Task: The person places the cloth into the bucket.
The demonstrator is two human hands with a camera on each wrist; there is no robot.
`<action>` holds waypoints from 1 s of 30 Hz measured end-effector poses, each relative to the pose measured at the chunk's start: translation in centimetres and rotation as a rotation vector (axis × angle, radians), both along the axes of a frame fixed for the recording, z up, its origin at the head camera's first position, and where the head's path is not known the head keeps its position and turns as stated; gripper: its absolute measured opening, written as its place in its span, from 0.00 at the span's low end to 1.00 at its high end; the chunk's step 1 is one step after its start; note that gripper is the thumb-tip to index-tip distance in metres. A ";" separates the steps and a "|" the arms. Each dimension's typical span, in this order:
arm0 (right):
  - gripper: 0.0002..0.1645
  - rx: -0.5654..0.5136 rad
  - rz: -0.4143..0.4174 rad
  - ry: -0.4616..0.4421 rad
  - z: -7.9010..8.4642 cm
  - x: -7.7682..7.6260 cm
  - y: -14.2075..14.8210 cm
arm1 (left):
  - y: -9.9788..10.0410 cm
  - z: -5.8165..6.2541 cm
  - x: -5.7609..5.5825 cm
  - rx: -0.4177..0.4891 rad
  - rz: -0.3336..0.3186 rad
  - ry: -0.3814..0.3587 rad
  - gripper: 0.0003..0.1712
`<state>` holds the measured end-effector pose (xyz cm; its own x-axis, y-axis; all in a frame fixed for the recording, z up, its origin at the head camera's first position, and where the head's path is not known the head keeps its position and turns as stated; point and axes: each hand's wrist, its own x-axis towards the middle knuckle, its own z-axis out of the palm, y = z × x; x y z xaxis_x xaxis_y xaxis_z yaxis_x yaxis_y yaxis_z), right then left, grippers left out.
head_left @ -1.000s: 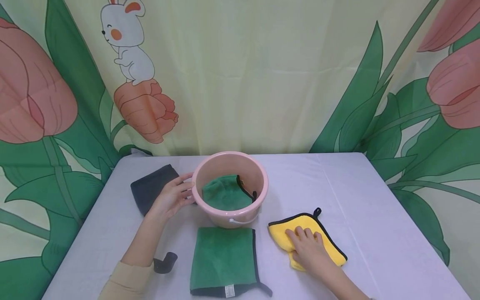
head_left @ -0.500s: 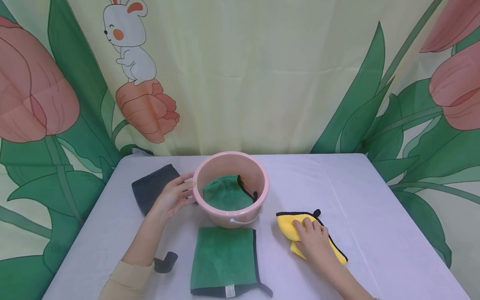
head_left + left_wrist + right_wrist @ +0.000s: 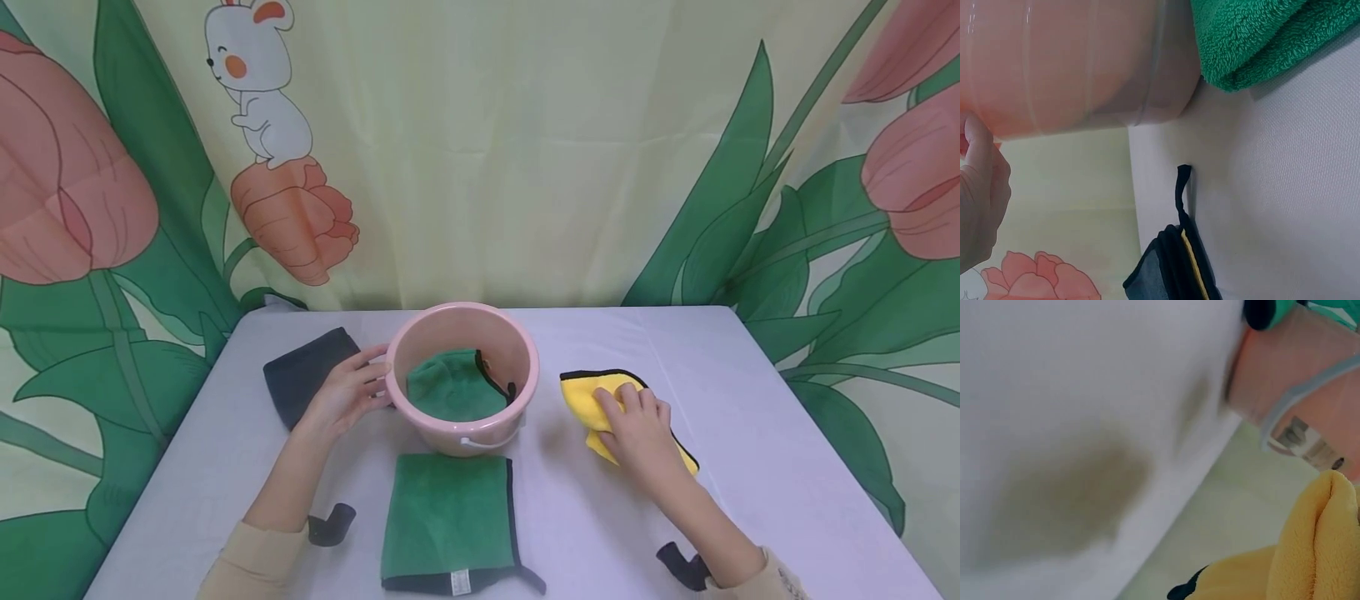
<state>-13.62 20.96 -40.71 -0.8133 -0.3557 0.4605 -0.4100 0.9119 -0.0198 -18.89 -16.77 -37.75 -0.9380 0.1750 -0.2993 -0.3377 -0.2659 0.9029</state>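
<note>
A pink bucket [image 3: 465, 432] stands on the table, with a green towel [image 3: 453, 387] with black edging inside it. My left hand [image 3: 345, 396] holds the bucket's left side near the rim, its fingers curled in the left wrist view. My right hand [image 3: 641, 429] grips a yellow towel [image 3: 585, 396] with black edging, lifted above the table to the right of the bucket. The towel hangs bunched from the fingers, and its folds [image 3: 1319, 537] appear in the right wrist view, where the fingers are hidden.
Flat in front of the bucket lies another green towel [image 3: 450, 517] with a small white label. A folded dark grey towel [image 3: 303, 375] lies to the left, partly behind the left hand. The bucket's pale handle [image 3: 1304, 390] hangs down its front. A printed curtain [image 3: 487, 167] closes off the back.
My right hand has picked the yellow towel up off the table, raising it and moving it away from me. The left hand has stayed at the bucket.
</note>
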 end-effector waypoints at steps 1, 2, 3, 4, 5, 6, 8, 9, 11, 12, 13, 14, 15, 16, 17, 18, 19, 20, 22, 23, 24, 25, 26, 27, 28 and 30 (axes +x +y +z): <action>0.31 0.000 0.002 0.004 0.4 -0.2 -0.1 | 0.0 0.0 0.0 0.000 0.000 -0.001 0.31; 0.31 -0.003 0.005 0.009 0.8 -0.5 -0.1 | 0.0 0.0 0.0 0.002 0.001 -0.003 0.31; 0.31 -0.005 0.010 0.014 1.2 -0.7 -0.2 | 0.0 0.0 -0.1 0.002 0.001 -0.006 0.31; 0.31 -0.008 0.016 0.020 1.6 -0.9 -0.3 | 0.0 0.0 -0.1 0.002 0.000 -0.006 0.31; 0.30 -0.012 0.022 0.029 1.9 -1.2 -0.4 | 0.0 0.0 -0.1 0.001 0.001 -0.009 0.30; 0.30 -0.014 0.027 0.032 2.3 -1.4 -0.6 | 0.0 0.0 -0.1 0.001 -0.001 -0.009 0.31; 0.29 -0.019 0.037 0.039 3.0 -1.9 -0.9 | 0.0 0.0 -0.1 0.000 -0.001 -0.008 0.31; 0.29 -0.022 0.040 0.040 3.4 -2.1 -1.0 | 0.0 0.0 -0.1 -0.002 -0.002 -0.008 0.31; 0.28 -0.025 0.043 0.040 4.1 -2.5 -1.4 | -0.1 0.0 -0.1 -0.005 -0.002 -0.008 0.31; 0.28 -0.025 0.044 0.038 4.4 -2.7 -1.6 | -0.1 0.0 -0.1 -0.003 -0.002 -0.009 0.31; 0.27 -0.026 0.047 0.040 4.7 -2.9 -1.9 | -0.1 0.0 -0.1 -0.003 -0.001 -0.009 0.31; 0.27 -0.030 0.053 0.041 5.0 -3.1 -2.1 | -0.1 0.0 -0.1 -0.002 0.000 -0.010 0.31; 0.27 -0.033 0.058 0.040 5.3 -3.3 -2.4 | -0.1 0.0 -0.1 -0.002 0.002 -0.008 0.31; 0.26 -0.034 0.063 0.038 5.6 -3.4 -2.7 | -0.1 0.0 -0.1 0.000 0.002 -0.008 0.31; 0.26 -0.032 0.067 0.033 5.9 -3.6 -2.9 | -0.1 0.0 -0.1 0.002 0.002 -0.008 0.31; 0.26 -0.033 0.072 0.029 6.2 -3.7 -3.2 | 0.0 -0.1 -0.1 0.003 0.002 -0.008 0.31; 0.26 -0.033 0.077 0.025 6.4 -3.9 -3.6 | 0.0 -0.1 -0.1 0.003 0.003 -0.007 0.30; 0.26 -0.030 0.083 0.020 6.6 -4.0 -3.9 | 0.0 -0.1 -0.1 0.002 0.003 -0.007 0.30; 0.27 -0.020 0.094 0.016 7.0 -4.3 -4.6 | 0.0 -0.1 -0.1 0.003 0.000 -0.006 0.30; 0.27 -0.012 0.104 0.019 7.2 -4.4 -4.9 | 0.0 -0.1 -0.1 0.001 0.000 -0.005 0.30; 0.27 -0.006 0.117 0.024 7.3 -4.6 -5.2 | 0.0 -0.1 -0.2 0.000 0.000 -0.004 0.30; 0.28 0.003 0.130 0.028 7.4 -4.7 -5.6 | 0.0 -0.1 -0.2 -0.001 -0.001 -0.002 0.30; 0.28 0.013 0.143 0.035 7.5 -4.9 -6.0 | 0.0 -0.1 -0.1 -0.005 -0.001 -0.001 0.30; 0.29 0.021 0.157 0.041 7.5 -5.0 -6.3 | 0.0 -0.1 -0.1 -0.007 -0.001 0.000 0.31; 0.30 0.030 0.170 0.043 7.6 -5.2 -6.7 | -0.1 -0.1 -0.1 -0.010 0.000 0.001 0.31; 0.31 0.049 0.195 0.048 7.5 -5.5 -7.5 | -0.1 -0.1 -0.1 -0.013 0.001 0.001 0.31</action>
